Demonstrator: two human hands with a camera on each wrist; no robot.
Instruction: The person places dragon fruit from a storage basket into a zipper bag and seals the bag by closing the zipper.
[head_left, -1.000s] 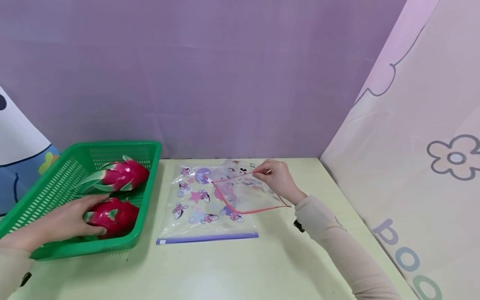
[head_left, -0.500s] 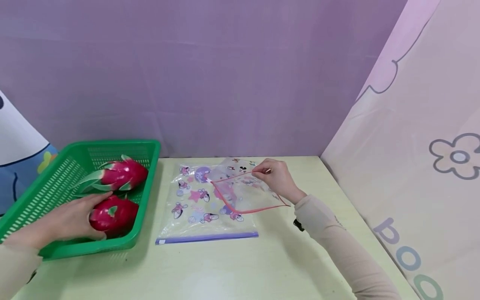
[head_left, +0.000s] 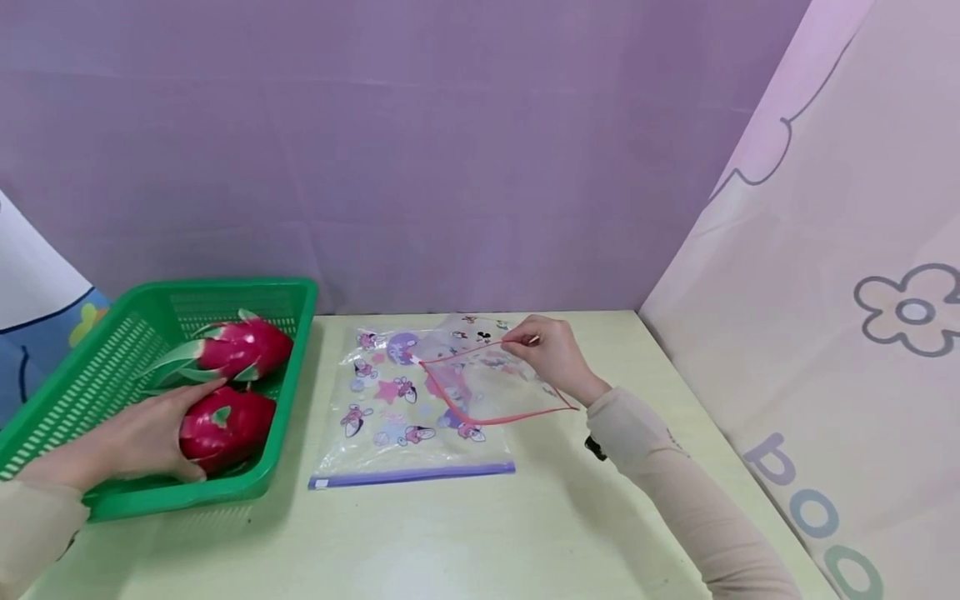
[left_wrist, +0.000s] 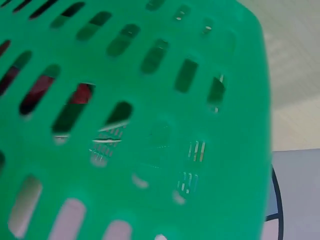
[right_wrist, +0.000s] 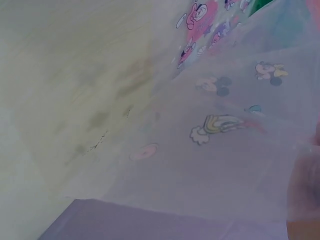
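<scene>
In the green basket (head_left: 288, 400) at the left lie two red dragon fruits with green leafy scales. My left hand (head_left: 142, 433) grips the nearer dragon fruit (head_left: 228, 429), thumb on its near side and fingers over its far side. Behind it rests the other dragon fruit (head_left: 251, 346). My right hand (head_left: 551, 350) pinches the red rim of a clear zip bag (head_left: 517, 396) printed with small cartoon figures, and its mouth hangs open. The left wrist view is filled by the basket's slotted wall (left_wrist: 225, 150); clear film of the zip bag (right_wrist: 200, 175) fills much of the right wrist view.
A second clear bag (head_left: 375, 454) with a purple slider strip lies flat on the pale table (head_left: 420, 542), partly under the red-rimmed one. A purple backdrop (head_left: 450, 167) stands behind, and a printed panel (head_left: 825, 250) borders the right side.
My left hand has settled further round the near dragon fruit, which has turned slightly in the basket. The right hand keeps its pinch on the zip bag, almost unmoved.
</scene>
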